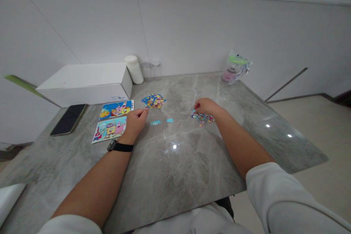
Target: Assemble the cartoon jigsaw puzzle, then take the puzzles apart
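My left hand [135,122], with a black watch on the wrist, rests on the grey marble table [175,175] with fingers curled in a pinch, right of two cartoon picture cards [113,120]. What it pinches is too small to make out. A pile of colourful puzzle pieces [154,101] lies just beyond it. Two loose blue pieces [161,121] lie between my hands. My right hand [205,106] is closed over a second small pile of puzzle pieces [203,118], fingertips among them.
A white box [87,84] stands at the back left, with a white cylinder [134,68] and two glass jars [151,71] beside it. A dark phone [68,119] lies at the left. A bagged green-lidded container [235,68] stands at the back right. The floor drops away on the right.
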`<state>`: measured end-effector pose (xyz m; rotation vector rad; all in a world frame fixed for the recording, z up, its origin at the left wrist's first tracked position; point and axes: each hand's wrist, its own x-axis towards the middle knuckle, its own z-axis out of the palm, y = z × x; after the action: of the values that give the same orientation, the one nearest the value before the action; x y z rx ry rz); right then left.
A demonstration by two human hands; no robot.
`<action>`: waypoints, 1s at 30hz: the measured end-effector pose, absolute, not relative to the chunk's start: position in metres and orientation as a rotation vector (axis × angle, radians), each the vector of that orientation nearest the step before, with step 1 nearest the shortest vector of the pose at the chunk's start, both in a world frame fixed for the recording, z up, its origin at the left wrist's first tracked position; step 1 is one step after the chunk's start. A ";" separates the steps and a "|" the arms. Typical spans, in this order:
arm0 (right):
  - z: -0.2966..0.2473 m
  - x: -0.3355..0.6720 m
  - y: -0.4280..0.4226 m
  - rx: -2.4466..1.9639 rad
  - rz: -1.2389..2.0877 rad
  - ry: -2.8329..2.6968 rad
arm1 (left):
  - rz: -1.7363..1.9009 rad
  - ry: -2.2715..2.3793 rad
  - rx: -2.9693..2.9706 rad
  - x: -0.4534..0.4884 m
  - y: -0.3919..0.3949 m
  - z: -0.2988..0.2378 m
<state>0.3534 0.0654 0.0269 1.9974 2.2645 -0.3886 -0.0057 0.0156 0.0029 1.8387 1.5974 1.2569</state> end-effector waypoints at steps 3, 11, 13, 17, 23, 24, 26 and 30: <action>0.020 0.352 0.066 2.015 -0.362 2.280 | 1.246 1.598 1.849 -0.006 0.016 0.002; 0.016 0.358 0.068 2.070 -0.325 2.329 | 1.254 1.577 1.909 -0.006 0.019 -0.002; 0.017 0.357 0.068 2.040 -0.346 2.342 | 1.241 1.579 1.922 -0.006 0.019 -0.003; 0.020 0.353 0.065 2.007 -0.410 2.392 | 1.214 1.573 1.960 -0.005 0.018 -0.003; 0.021 0.350 0.064 2.013 -0.484 2.363 | 1.159 1.553 1.996 -0.002 0.016 -0.002; 0.021 0.350 0.065 2.008 -0.493 2.354 | 1.158 1.548 2.000 -0.002 0.016 -0.003; 0.020 0.351 0.066 2.009 -0.490 2.355 | 1.157 1.538 2.011 -0.001 0.016 -0.004; 0.015 0.354 0.070 2.026 -0.424 2.385 | 1.138 1.541 2.016 0.000 0.016 -0.006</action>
<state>0.3536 0.0698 0.0149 2.0263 2.3853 -0.4243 -0.0004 0.0162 -0.0059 2.0164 1.5410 1.1376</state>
